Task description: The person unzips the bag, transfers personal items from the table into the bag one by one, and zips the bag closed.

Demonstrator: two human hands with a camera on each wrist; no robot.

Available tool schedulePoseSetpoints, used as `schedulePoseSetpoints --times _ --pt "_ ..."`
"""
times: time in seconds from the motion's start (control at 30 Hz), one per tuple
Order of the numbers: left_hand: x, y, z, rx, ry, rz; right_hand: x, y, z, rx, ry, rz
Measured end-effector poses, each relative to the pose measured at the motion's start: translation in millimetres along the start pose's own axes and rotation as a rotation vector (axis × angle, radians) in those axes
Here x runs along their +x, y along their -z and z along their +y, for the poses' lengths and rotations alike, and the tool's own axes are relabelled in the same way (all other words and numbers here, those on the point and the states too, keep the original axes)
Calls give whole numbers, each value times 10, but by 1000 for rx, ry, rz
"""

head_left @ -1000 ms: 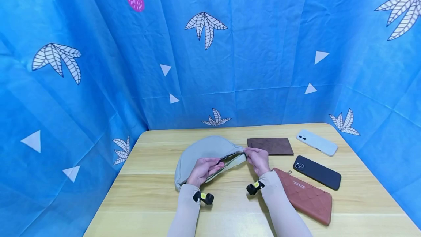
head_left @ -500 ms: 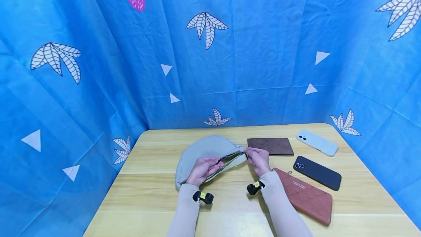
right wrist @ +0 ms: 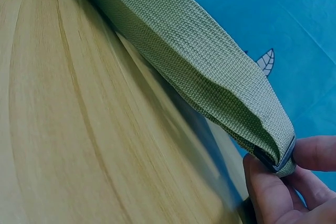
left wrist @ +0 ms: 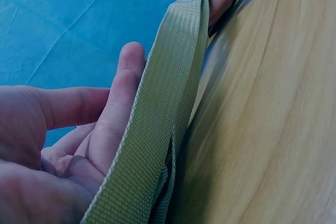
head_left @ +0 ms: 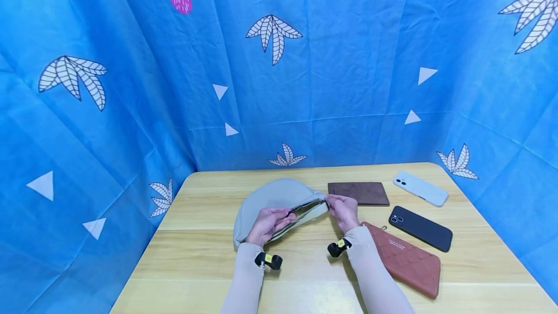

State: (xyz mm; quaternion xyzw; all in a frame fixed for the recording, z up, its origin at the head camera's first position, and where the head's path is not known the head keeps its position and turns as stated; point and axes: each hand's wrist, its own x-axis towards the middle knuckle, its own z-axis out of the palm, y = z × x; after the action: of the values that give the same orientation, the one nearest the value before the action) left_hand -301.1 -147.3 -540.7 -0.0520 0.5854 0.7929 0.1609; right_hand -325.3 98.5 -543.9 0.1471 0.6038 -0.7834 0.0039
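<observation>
A grey crescent-shaped waist bag (head_left: 263,200) lies on the table, its green webbing strap (head_left: 307,215) looped along the near side. My left hand (head_left: 267,224) pinches a black buckle (head_left: 293,211) at the strap between thumb and fingers. In the left wrist view the strap passes in front of those fingers and hides what they hold. My right hand (head_left: 343,211) pinches the strap's far right end. There, in the right wrist view, a dark strap slider (right wrist: 286,153) sits between thumb and fingers. The strap stretches between both hands.
Right of the bag lies a dark brown wallet (head_left: 364,194). Beyond it are a white phone (head_left: 420,189) and a black phone (head_left: 420,228). A reddish-brown zip purse (head_left: 407,260) lies beside my right forearm. Blue patterned cloth (head_left: 348,62) surrounds the wooden table (head_left: 183,256).
The bag and the strap end in my right hand have shifted very slightly to the right. Both hands keep their grip.
</observation>
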Motion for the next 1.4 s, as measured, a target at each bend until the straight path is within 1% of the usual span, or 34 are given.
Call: schedulePoseSetpoints --times 0.43,0.7,0.97,1.2,1.4 --pt "-5 14 -6 8 2 1 7 -9 7 11 2 -3" --pt "-14 30 13 19 -5 17 4 -5 -1 7 0 22" --pt "-19 40 18 21 -5 12 14 -6 4 14 10 17" --pt "-27 46 24 35 -3 4 4 5 -9 10 -2 13" --pt "-38 45 35 41 3 12 -4 16 -18 17 -7 10"
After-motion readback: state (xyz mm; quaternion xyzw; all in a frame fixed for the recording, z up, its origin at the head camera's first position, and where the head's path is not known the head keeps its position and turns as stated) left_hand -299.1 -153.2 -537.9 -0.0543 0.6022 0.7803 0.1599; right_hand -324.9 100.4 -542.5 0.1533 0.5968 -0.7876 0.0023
